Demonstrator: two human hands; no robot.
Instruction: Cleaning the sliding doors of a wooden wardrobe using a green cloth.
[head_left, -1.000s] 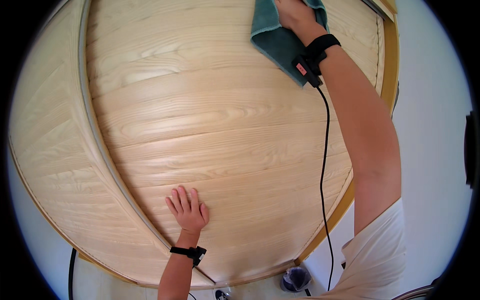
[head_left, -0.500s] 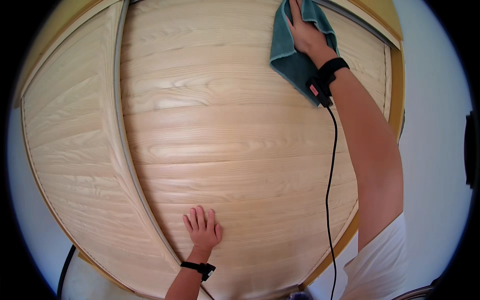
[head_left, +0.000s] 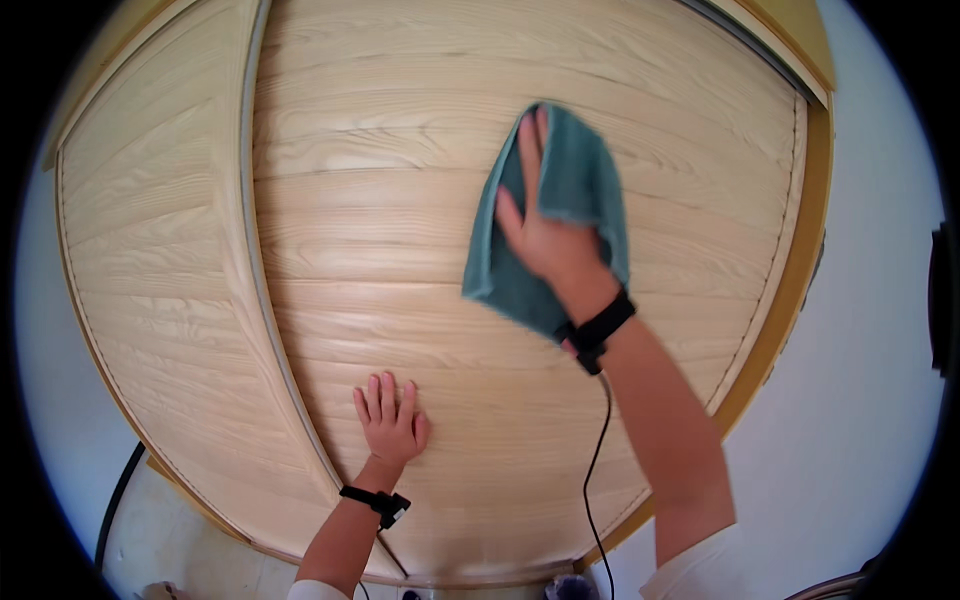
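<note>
My right hand (head_left: 556, 252) holds a teal cloth (head_left: 584, 168) against the upper middle of a pale wood-grain sliding door (head_left: 400, 235). One part of the cloth lies under the palm, and another is folded over some of the fingers; the thumb and two fingers show, slightly blurred. Lower down, my left hand (head_left: 392, 430) rests flat on the same door with its fingers spread and nothing in it. Each wrist wears a black strap with a small box.
Left of a grey vertical edge strip (head_left: 262, 250) stands a second door panel (head_left: 150, 250). A tan frame (head_left: 800, 250) and a white wall (head_left: 875, 250) lie on the right. From my right wrist hangs a black cable (head_left: 592, 470). Floor (head_left: 180, 545) shows at lower left.
My right hand has come down and to the left over the door with the cloth. The view has shifted a little; my left hand still rests flat on the door.
</note>
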